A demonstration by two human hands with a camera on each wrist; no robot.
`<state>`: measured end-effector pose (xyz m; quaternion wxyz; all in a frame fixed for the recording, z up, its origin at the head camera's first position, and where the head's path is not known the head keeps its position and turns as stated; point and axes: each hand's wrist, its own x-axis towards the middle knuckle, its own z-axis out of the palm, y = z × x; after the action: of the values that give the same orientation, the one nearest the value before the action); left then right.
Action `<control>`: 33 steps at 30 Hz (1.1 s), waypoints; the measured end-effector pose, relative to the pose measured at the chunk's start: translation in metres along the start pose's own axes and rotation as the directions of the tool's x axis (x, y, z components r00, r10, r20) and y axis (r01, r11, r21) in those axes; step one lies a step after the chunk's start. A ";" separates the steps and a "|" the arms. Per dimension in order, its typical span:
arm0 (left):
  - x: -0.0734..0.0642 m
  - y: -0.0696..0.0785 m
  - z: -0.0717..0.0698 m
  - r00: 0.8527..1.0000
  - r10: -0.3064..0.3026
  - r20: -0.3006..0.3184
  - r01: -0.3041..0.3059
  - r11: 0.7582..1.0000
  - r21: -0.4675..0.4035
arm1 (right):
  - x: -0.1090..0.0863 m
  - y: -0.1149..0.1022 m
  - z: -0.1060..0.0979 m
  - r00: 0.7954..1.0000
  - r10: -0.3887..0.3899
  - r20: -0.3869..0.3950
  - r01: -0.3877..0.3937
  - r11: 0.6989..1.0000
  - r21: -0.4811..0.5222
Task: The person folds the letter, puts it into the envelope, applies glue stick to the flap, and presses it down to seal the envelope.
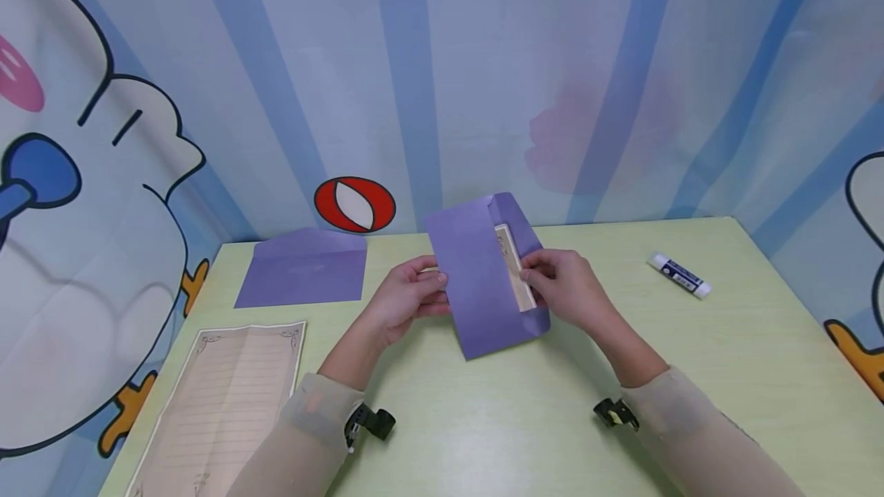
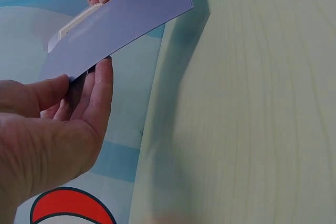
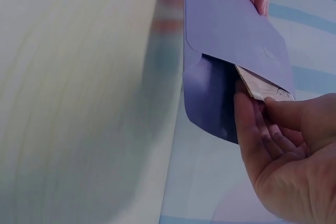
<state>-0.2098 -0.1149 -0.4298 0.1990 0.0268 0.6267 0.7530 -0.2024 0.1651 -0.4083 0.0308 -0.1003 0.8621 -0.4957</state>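
A purple envelope (image 1: 468,278) is held up over the table, its flap standing open toward the right. My left hand (image 1: 409,297) pinches the envelope's left edge between thumb and fingers, seen also in the left wrist view. Out of the envelope's mouth sticks a strip of folded cream letter paper (image 1: 514,271); the rest of it is hidden inside. My right hand (image 1: 568,286) pinches that paper's outer edge, with the thumb on its near face. In the right wrist view the letter paper (image 3: 257,84) sits partly in the mouth, beside the dark inner flap.
A second purple envelope (image 1: 304,271) lies flat at the back left, flap up. In front of it is a lined, bordered sheet of letter paper (image 1: 228,397) with fold creases. A glue stick (image 1: 680,275) lies at the right. A printed curtain (image 1: 483,60) hangs behind the table.
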 end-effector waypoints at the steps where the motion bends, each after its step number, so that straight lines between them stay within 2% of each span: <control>1: 0.000 0.000 0.000 1.000 0.000 0.002 0.000 1.000 -0.002 | 0.000 0.000 0.000 1.000 0.000 -0.008 0.000 1.000 -0.005; 8: -0.001 0.001 0.003 1.000 0.012 0.018 -0.012 1.000 -0.010 | 0.001 -0.001 0.004 1.000 0.015 -0.027 -0.014 1.000 0.020; 17: -0.003 0.001 0.007 1.000 0.017 0.020 -0.017 1.000 -0.007 | 0.002 0.000 0.004 0.997 0.033 0.065 -0.039 0.995 0.086; 26: -0.004 0.003 0.007 0.999 0.001 0.034 -0.001 1.000 0.002 | 0.001 0.001 0.000 0.985 0.036 0.172 -0.074 0.973 0.221; 33: -0.004 0.003 0.007 0.999 0.003 0.040 -0.002 1.000 -0.011 | 0.002 0.003 -0.001 0.978 0.057 0.200 -0.107 0.962 0.249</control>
<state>-0.2053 -0.1099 -0.4250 0.2106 0.0415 0.6186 0.7558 -0.2051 0.1669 -0.4107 0.1470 -0.1066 0.7865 -0.5903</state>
